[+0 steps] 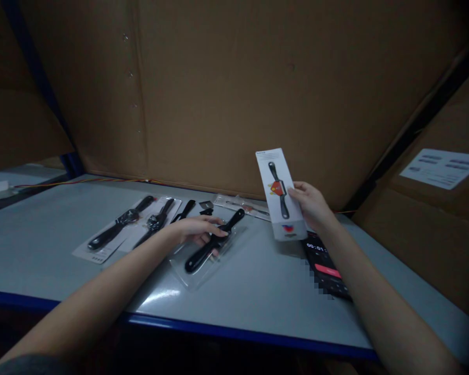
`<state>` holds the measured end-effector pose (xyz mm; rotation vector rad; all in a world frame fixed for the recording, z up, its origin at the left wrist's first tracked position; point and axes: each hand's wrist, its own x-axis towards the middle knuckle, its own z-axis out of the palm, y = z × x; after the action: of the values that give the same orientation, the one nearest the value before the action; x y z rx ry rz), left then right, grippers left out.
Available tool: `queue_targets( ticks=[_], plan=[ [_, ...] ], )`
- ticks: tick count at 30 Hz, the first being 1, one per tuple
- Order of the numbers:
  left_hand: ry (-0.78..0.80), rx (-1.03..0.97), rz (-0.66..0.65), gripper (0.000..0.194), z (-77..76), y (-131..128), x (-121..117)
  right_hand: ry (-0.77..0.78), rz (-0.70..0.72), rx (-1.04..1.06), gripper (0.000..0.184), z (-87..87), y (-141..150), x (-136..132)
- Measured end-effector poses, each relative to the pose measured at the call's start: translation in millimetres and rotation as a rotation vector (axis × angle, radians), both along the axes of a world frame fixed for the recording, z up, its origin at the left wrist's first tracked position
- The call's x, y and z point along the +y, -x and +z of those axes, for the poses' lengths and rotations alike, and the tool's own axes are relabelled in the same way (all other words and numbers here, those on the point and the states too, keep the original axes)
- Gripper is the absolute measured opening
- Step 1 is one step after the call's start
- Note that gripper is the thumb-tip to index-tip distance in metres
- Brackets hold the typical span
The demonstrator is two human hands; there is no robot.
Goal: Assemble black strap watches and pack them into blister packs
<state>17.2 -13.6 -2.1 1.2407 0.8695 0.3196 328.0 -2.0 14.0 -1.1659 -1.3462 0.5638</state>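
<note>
My left hand (201,229) is closed on a black two-handled spokeshave (200,258), thumb and fingers around its middle. The spokeshave lies over a clear plastic blister shell (187,278) near the table. My right hand (308,203) pinches the edge of a white backing card (274,156) and holds it raised and slightly tilted. Printed on the card is a picture of the same kind of tool. Left of my left hand, packaged spokeshaves (119,224) lie on the table, and another black handle (188,209) shows just behind my wrist.
A phone (320,255) with a running timer lies partly under my right forearm. Flat clear packages (246,204) and a small dark piece (206,205) rest near the cardboard back wall (219,104). A blue edge (180,324) runs along the table's front. Cardboard walls the right side.
</note>
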Motion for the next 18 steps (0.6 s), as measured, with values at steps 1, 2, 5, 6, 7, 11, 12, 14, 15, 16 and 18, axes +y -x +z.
queue_targets(
  ticks=[1, 2, 5, 6, 7, 11, 12, 14, 15, 16, 18],
  plan=[
    [0.001, -0.001, 0.002, 0.065, 0.0, 0, 0, -0.004, 0.040, 0.007, 0.032, 0.4, 0, -1],
    [0.000, 0.000, 0.004, 0.065, 0.3, 0, 0, -0.017, 0.073, 0.017, 0.034, 1.8, 1, -3],
    [-0.003, 0.000, -0.024, 0.061, 2.4, 1, -1, -0.138, 0.084, -0.010, 0.030, 9.4, 3, -9],
    [-0.001, -0.003, -0.041, 0.058, 3.2, 1, -1, -0.203, 0.072, -0.050, 0.025, 11.9, 5, -11],
    [0.003, -0.004, -0.057, 0.057, 4.0, 2, -1, -0.275, 0.051, -0.109, 0.020, 13.8, 6, -14],
    [0.018, 0.003, -0.102, 0.057, 6.3, 4, -1, -0.472, -0.160, -0.532, 0.007, 13.7, 7, -24],
    [0.018, -0.001, -0.110, 0.057, 6.6, 5, -1, -0.482, -0.230, -0.645, 0.011, 12.0, 6, -26],
    [0.008, -0.018, -0.121, 0.056, 7.1, 6, 0, -0.487, -0.360, -0.800, 0.019, 7.7, 3, -28],
    [0.000, -0.026, -0.125, 0.054, 7.3, 6, 0, -0.495, -0.417, -0.836, 0.022, 5.5, 1, -28],
    [-0.006, -0.033, -0.129, 0.052, 7.5, 7, 0, -0.510, -0.466, -0.852, 0.024, 3.6, -2, -28],
    [-0.001, -0.034, -0.135, 0.051, 8.0, 7, -1, -0.550, -0.535, -0.862, 0.025, 0.6, -6, -27]
  ],
)
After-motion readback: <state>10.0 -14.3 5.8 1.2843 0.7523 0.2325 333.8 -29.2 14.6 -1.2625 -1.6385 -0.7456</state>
